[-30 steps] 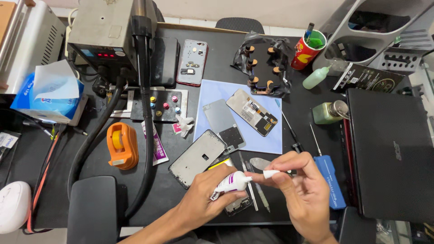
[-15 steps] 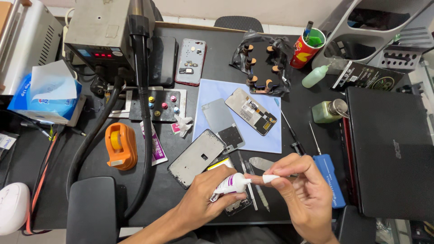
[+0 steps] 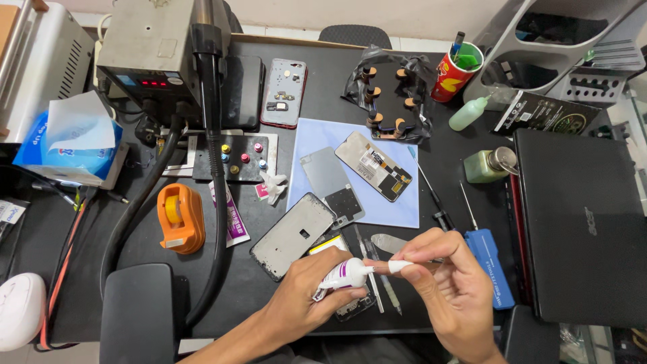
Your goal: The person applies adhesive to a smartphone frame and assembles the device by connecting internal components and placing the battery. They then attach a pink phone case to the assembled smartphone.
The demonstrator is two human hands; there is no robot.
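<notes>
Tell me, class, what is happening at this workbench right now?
A person sits at a dark workbench crowded with phone parts. Their left hand grips a small white glue tube, while the right hand pinches the white cap at its nozzle end. In front of the hands lie an opened phone back, a screen panel on a blue mat, an orange tape dispenser and several thin tools.

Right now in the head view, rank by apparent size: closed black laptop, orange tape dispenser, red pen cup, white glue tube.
1. Closed black laptop, by far largest.
2. Orange tape dispenser.
3. Red pen cup.
4. White glue tube in the left hand, partly covered; the right hand pinches its cap. It sits nearer the camera, so 3 versus 4 is unsure.
</notes>
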